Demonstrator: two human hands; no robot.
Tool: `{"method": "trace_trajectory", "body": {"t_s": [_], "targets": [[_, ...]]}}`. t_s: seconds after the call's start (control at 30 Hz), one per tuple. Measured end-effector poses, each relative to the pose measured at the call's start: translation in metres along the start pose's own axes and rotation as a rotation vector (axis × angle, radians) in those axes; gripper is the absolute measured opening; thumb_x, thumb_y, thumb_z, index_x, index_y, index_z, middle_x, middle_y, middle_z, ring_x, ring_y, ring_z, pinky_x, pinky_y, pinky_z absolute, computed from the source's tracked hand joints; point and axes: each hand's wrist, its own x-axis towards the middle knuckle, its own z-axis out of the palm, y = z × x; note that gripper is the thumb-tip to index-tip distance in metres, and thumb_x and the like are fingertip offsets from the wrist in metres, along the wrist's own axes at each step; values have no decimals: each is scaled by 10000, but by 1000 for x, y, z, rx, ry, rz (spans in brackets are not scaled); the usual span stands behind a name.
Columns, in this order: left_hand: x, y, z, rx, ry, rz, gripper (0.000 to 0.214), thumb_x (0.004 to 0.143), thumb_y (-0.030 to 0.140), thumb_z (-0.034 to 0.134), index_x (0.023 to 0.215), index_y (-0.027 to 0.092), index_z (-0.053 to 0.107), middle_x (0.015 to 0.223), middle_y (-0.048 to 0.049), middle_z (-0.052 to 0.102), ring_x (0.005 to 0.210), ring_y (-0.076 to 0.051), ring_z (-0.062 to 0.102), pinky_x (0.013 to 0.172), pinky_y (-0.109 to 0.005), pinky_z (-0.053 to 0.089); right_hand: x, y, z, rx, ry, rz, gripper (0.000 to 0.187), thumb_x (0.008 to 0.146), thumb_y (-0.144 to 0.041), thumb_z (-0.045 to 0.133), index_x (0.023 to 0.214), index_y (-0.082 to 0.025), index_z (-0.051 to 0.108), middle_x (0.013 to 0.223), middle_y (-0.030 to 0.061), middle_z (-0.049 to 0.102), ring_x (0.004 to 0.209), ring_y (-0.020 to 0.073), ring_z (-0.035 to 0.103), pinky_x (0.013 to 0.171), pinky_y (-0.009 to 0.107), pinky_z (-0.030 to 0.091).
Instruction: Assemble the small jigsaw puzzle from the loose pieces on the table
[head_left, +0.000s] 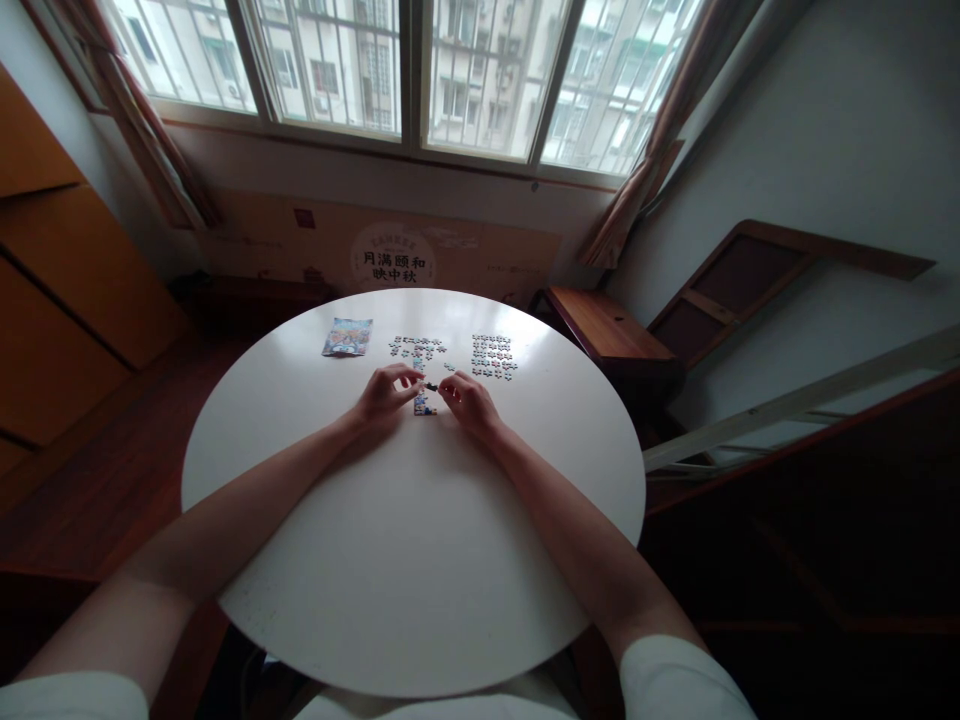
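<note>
A small dark puzzle piece [431, 387] shows between my two hands, just above the table. My left hand [390, 390] is closed, thumb and fingers pinched at the piece's left side. My right hand [469, 396] pinches at its right side, so both seem to hold it. Under and between the hands lies a narrow joined strip of the jigsaw [421, 411], with a short foot pointing right; my fingers cover part of it. Past the hands, loose puzzle pieces [409, 345] are scattered, and one lone piece [449, 366] lies near my right fingers.
Several rows of sorted puzzle pieces [492, 356] lie at the right. A colourful printed packet [348, 337] rests at the back left of the round white table [405, 560]. Beyond the table's right edge stands a wooden chair [607, 325], with a barred window behind the table.
</note>
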Motion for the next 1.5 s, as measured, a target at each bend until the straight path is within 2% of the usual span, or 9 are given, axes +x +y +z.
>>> {"method": "trace_trajectory", "body": {"t_s": [0.2, 1.0, 1.5], "targets": [[1, -6, 1, 38, -36, 7, 174, 789, 301, 649, 799, 148, 731, 712, -41, 681, 583, -112, 573, 573, -234, 476, 1, 8, 4, 81, -24, 71, 70, 849, -181, 595, 829, -173, 661, 792, 12, 612, 665, 111, 527, 667, 229, 402], [0, -13, 5, 47, -98, -23, 204, 778, 340, 651, 774, 157, 739, 701, -39, 689, 582, -113, 567, 538, -212, 452, 1, 9, 4, 123, -52, 67, 92, 837, -189, 588, 825, -169, 677, 786, 18, 625, 658, 109, 528, 663, 230, 411], [0, -9, 3, 54, -95, -21, 195, 772, 338, 656, 776, 165, 746, 706, -39, 690, 577, -113, 570, 526, -211, 450, 2, 7, 3, 118, -64, 70, 85, 836, -179, 587, 830, -166, 671, 776, 14, 616, 655, 105, 526, 661, 227, 413]]}}
